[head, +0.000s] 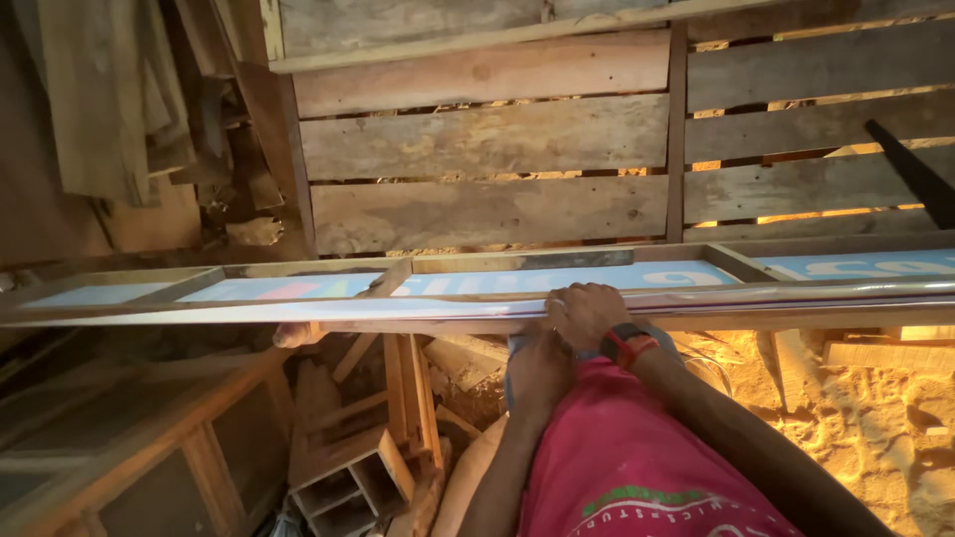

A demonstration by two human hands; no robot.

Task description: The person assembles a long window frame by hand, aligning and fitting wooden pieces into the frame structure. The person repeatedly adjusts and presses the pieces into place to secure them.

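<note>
Long thin glossy panel strip (298, 311), pale, edge-on to the camera, runs left-right across the whole view, long axis horizontal, slight rise toward the right end. It lies on top of a long wooden frame (468, 264) backed with a light-blue printed sheet (657, 277) carrying big pale rounded shapes and a pink patch at left; cross slats divide the frame into bays.

Nearest: red shirt (627, 467) with green and white print, both forearms reaching up from it. Left hand (538, 370) sits just under the strip's near edge, knuckles up; fingers hidden, cannot tell if curled or spread. Right hand (585, 312) rests on the strip's top edge, fingers curled together over it, gripping the strip. Red-and-black wristband (628, 344) on the right wrist.

Lower left: small open wooden box with compartments (350, 482), raw planks, loose offcuts. Lower right: sawdust-covered floor (875, 428), yellow, gritty, sunlit. Left: rough wooden desk (129, 438), dusty.

Far: wall of horizontal weathered planks (487, 139), grey-brown, knotty, light through gaps; vertical batten at right centre. Upper left: stacked scrap boards (109, 99). Right edge: dark slanted blade-like piece (920, 174), kind unclear.
</note>
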